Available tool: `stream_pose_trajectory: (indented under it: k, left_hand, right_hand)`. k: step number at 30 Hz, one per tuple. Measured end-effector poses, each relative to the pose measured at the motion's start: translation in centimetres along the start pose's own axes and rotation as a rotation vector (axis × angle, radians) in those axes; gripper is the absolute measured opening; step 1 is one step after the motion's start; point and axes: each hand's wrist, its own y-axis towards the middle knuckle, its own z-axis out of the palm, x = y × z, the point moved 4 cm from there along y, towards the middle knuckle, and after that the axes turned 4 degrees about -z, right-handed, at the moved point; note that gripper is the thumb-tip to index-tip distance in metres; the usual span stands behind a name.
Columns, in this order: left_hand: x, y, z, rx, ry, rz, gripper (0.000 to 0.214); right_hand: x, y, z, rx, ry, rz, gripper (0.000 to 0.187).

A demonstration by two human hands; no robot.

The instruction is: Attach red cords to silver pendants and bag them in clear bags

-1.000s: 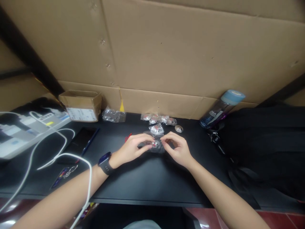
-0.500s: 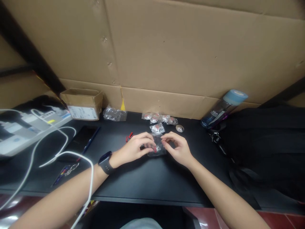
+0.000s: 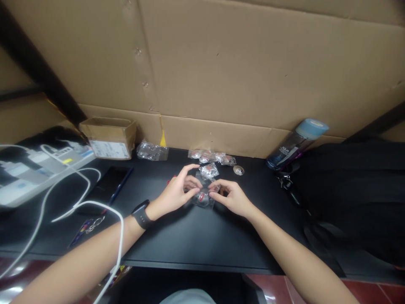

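Both of my hands meet over the middle of a black desk [image 3: 190, 240]. My left hand [image 3: 179, 192], with a dark watch on its wrist, pinches the left side of a small clear plastic bag [image 3: 202, 198] that has a red and silver piece inside. My right hand [image 3: 230, 196] pinches the bag's right side with curled fingers. Just behind the hands lies another small packed bag [image 3: 209, 170]. A row of several similar packed bags [image 3: 211, 157] lies further back. A round silver piece [image 3: 238, 170] rests loose to their right.
A cardboard wall [image 3: 237, 76] backs the desk. At the back left stand a small cardboard box [image 3: 109, 137] and a clear bag [image 3: 152, 151]. A phone [image 3: 106, 188], white cables [image 3: 79, 198] and a power strip [image 3: 34, 169] lie left. A water bottle [image 3: 295, 143] and black bag [image 3: 354, 190] sit right.
My hands have drawn closer together on the small bag. The left forefinger has lifted and the right hand has shifted a little left. The red piece now shows between my fingertips.
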Motion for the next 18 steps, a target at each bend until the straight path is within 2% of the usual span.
stream_pose_trajectory:
  k: [1,4,8,13,18]
  left_hand:
    - [0.3,0.1,0.0,-0.002,-0.014,-0.035,0.063]
    - [1.3,0.6,-0.3,-0.029,-0.076,-0.126,0.059]
    - [2.1,1.0,-0.5,-0.036,-0.123,-0.139,0.041]
    - [1.3,1.0,-0.9,-0.007,0.092,0.004,0.01]
    - [0.7,0.8,-1.1,0.087,0.399,0.276,0.022]
  right_hand:
    - [-0.3,0.1,0.0,-0.005,0.004,0.02,0.02]
    - [-1.0,0.3,-0.1,-0.073,0.054,0.047,0.02]
    - [-1.6,0.5,-0.4,-0.123,0.112,0.038,0.025]
    - [-1.2,0.6,-0.7,-0.082,0.017,-0.129,0.01]
    - [-1.2,0.6,-0.9,0.03,-0.175,-0.305,0.026]
